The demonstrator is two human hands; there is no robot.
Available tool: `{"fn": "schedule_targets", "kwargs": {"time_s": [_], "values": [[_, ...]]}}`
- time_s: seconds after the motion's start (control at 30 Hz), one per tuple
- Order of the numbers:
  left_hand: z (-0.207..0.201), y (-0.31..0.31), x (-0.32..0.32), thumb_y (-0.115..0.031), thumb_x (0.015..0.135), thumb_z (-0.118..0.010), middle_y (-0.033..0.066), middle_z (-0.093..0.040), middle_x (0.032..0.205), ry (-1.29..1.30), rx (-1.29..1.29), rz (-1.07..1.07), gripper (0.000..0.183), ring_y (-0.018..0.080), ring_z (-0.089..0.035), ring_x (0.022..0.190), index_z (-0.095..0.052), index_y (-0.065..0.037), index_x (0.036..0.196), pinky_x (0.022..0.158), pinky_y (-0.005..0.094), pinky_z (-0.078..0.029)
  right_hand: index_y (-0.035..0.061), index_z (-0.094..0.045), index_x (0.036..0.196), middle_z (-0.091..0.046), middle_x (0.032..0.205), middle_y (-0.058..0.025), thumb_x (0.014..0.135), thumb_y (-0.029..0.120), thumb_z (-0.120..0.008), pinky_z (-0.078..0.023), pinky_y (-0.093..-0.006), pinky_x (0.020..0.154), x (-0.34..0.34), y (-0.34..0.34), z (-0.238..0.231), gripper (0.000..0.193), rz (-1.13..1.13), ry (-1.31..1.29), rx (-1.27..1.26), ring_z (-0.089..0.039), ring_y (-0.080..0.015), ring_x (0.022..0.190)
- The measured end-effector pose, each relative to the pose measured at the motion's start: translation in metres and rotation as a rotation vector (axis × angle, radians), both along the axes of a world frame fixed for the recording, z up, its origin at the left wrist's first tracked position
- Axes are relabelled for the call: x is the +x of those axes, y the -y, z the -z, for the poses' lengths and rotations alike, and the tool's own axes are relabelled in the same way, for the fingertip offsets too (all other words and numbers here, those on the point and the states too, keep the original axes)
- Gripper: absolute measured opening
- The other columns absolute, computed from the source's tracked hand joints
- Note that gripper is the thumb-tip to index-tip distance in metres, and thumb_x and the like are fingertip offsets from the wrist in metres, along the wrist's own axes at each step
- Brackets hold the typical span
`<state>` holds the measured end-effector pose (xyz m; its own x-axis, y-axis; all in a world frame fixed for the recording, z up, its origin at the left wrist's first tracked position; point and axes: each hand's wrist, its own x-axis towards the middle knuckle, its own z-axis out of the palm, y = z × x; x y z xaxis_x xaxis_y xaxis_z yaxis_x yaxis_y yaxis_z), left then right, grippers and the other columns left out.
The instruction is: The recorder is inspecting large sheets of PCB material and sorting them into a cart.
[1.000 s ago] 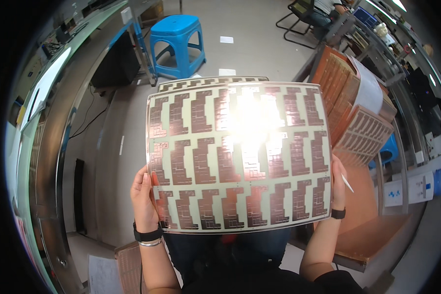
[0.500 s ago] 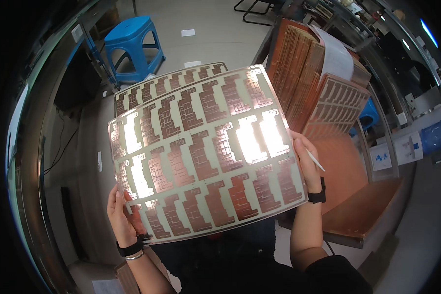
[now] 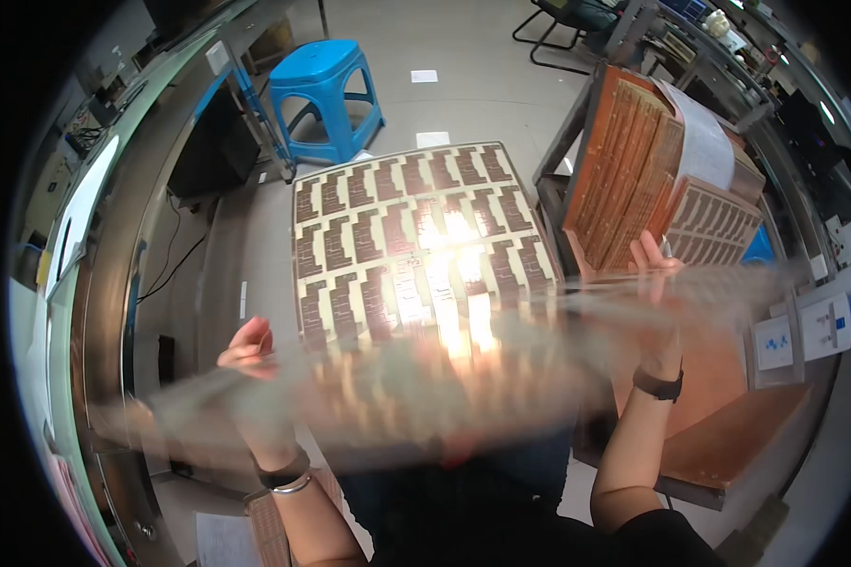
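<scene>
A motion-blurred circuit board panel is tilted nearly edge-on between my two hands, spanning most of the view's width. My left hand grips its left part, fingertips showing above it. At its right part is my right hand, fingers curled over the edge; a thin white pen-like stick pokes up there. Beyond the blurred panel lies a second panel, pale green with rows of copper-brown stepped patterns and bright glare. Its near part is hidden behind the moving panel.
To the right, a stack of copper-brown panels leans upright on a brown stand, with a white paper sheet draped over it. A blue plastic stool stands beyond on the floor. A long metal-edged bench runs along the left.
The held panel has swung from facing me to nearly edge-on, uncovering much of the panel behind it. My right hand has risen to the right; my left hand is slightly higher.
</scene>
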<state>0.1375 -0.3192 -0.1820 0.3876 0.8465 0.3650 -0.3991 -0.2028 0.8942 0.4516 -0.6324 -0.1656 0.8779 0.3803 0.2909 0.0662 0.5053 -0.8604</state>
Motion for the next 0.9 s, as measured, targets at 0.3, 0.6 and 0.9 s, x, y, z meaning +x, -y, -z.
{"fn": "schedule_targets", "kwargs": {"time_s": [0.3,0.6,0.9], "values": [[0.000,0.024,0.010,-0.016,0.091,-0.056,0.0116,-0.057,0.119,-0.009,-0.445,0.066,0.038,0.0176,-0.062,0.099,-0.047,-0.004,0.126,0.080,0.0304,-0.057,0.0085,-0.050,0.124,-0.048,0.131,-0.0156,0.095,0.031,-0.049,-0.042,-0.0434,0.099,-0.007,0.000,0.026,0.037,-0.303,-0.333,0.346,-0.047,-0.0257,0.121],[-0.029,0.023,0.029,-0.029,0.093,-0.053,0.0135,-0.056,0.122,0.254,-0.785,0.262,0.052,0.0237,-0.060,0.104,-0.035,-0.006,0.136,0.085,0.0363,-0.054,-0.0002,-0.040,0.133,-0.054,0.125,-0.0120,0.098,0.025,-0.043,-0.046,-0.0289,0.093,-0.017,0.022,0.025,0.044,-0.208,-0.611,-0.120,-0.055,-0.0172,0.109],[0.005,0.055,0.036,-0.032,0.100,-0.036,0.0127,-0.040,0.139,0.423,-0.691,0.531,0.046,0.0262,-0.040,0.127,-0.034,-0.005,0.136,0.107,0.0431,-0.033,0.0021,-0.041,0.132,-0.054,0.121,-0.0072,0.094,0.012,-0.049,-0.045,-0.0300,0.093,-0.059,-0.040,0.040,0.039,-0.182,-0.426,0.064,-0.054,-0.0170,0.111]]}}
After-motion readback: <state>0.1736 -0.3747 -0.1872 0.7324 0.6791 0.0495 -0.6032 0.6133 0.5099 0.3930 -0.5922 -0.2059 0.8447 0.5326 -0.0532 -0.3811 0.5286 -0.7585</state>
